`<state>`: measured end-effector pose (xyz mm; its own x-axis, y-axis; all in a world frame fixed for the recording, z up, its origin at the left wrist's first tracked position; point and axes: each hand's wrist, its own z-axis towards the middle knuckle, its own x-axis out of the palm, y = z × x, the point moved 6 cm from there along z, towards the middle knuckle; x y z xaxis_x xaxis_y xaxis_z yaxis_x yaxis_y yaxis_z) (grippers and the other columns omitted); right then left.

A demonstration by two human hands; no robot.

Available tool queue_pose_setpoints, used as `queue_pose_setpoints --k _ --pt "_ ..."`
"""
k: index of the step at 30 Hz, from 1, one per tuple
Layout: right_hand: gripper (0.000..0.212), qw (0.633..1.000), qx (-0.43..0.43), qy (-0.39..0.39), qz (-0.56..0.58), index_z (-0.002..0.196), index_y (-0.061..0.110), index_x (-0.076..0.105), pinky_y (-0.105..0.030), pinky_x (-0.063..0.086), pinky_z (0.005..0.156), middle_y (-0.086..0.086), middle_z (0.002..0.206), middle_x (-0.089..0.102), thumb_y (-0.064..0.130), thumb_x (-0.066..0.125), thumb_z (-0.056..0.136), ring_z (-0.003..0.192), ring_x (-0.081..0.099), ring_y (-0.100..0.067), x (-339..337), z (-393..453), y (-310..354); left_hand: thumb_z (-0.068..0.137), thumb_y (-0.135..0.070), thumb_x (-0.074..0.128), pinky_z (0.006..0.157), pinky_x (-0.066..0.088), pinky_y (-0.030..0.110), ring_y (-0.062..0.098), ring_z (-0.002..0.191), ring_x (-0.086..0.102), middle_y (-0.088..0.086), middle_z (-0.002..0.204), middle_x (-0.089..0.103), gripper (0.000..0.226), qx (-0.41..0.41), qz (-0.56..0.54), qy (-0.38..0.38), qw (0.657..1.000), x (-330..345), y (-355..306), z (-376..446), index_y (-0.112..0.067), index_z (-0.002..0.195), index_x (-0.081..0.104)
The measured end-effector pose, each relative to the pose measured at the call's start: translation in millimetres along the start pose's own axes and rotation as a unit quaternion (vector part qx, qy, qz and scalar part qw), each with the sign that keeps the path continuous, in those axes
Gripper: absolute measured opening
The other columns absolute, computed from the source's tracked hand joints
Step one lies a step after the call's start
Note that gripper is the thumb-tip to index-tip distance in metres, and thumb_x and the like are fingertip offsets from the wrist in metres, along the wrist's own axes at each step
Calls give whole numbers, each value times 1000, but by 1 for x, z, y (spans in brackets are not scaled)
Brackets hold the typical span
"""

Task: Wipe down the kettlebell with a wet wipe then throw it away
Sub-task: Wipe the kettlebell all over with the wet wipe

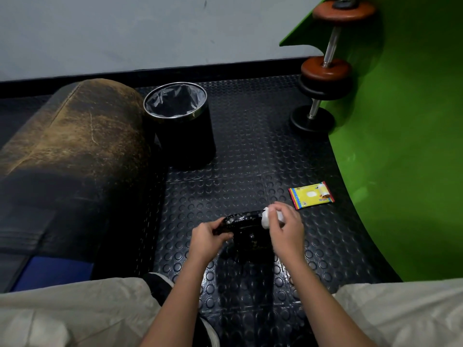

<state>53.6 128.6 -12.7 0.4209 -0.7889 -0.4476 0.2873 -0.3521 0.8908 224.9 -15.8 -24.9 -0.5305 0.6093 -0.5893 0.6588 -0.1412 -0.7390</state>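
A black kettlebell (246,230) stands on the studded floor mat between my knees, its handle on top. My left hand (207,237) grips the left end of the handle. My right hand (284,227) holds a white wet wipe (266,218) pressed against the right end of the handle. The kettlebell's lower body is dark and partly hidden behind my hands. A yellow pack of wet wipes (312,195) lies on the floor just beyond my right hand. A black round bin (181,121) with a clear liner stands farther away, to the left.
A worn brown padded bench (75,151) runs along the left. Dumbbells (323,78) lean against the green wall (400,146) at the far right. A black studded mat (250,159) covers the floor. My legs in beige trousers frame the bottom of the view.
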Motion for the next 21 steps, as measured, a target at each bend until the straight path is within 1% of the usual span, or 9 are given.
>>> queue_pose_setpoints --k 2,4,7,10,11,13,15,18,21 --pt "24 996 71 -19 50 108 25 72 -29 44 95 15 120 57 36 52 100 109 54 -4 -4 0 -12 77 -21 81 61 38 -3 -5 81 59 -7 100 73 52 0 0 0 1000 1 1 1 -29 125 64" --pt "28 985 144 -36 91 110 26 72 -30 44 91 11 122 61 37 49 101 108 57 -7 -6 -1 -24 76 -21 81 64 37 -3 -3 84 61 -8 100 73 52 -1 0 1 1000 1 3 2 -29 125 65" --pt "34 951 268 -25 150 117 21 66 -32 41 83 0 115 63 40 42 104 104 57 -20 -8 0 -34 76 -21 81 76 41 8 -1 89 63 -10 97 72 51 -2 -4 2 1000 1 4 2 -31 124 66" --pt "32 920 350 -7 177 112 20 61 -34 40 82 -9 115 63 38 37 104 100 56 -25 -6 -4 -36 76 -21 81 76 42 11 -1 87 63 -13 91 70 49 4 -8 1 1000 1 2 1 -32 121 67" --pt "30 931 335 -12 144 107 22 61 -34 39 80 -8 110 64 38 36 104 97 56 -24 -5 -4 -32 76 -20 80 74 42 10 -1 86 63 -14 89 70 48 6 -8 1 1000 1 1 1 -33 121 67" --pt "29 970 233 -43 59 106 27 65 -33 43 79 -1 109 66 37 38 103 97 58 -21 -4 -4 -16 76 -21 80 68 42 7 -3 81 64 -14 87 71 47 7 -9 -1 1000 0 2 1 -34 120 67" --pt "29 994 94 -57 2 113 25 68 -32 47 90 5 120 65 33 42 103 111 57 -16 2 -8 -1 76 -21 81 61 39 2 -8 76 61 -14 83 71 47 8 -5 -3 1000 -1 2 1 -34 119 68" --pt "33 992 -61 -35 -101 120 21 68 -34 36 111 6 132 61 36 43 103 132 45 -14 13 -17 10 76 -20 81 61 39 0 -11 74 59 -17 79 69 46 15 1 -6 1000 -1 1 1 -35 117 69" --pt "37 984 -124 -22 -123 125 25 67 -35 33 114 7 137 58 40 43 102 138 41 -13 11 -20 8 76 -18 80 65 41 3 -9 75 60 -20 78 67 45 18 -5 -5 1000 -1 -1 0 -35 117 69"
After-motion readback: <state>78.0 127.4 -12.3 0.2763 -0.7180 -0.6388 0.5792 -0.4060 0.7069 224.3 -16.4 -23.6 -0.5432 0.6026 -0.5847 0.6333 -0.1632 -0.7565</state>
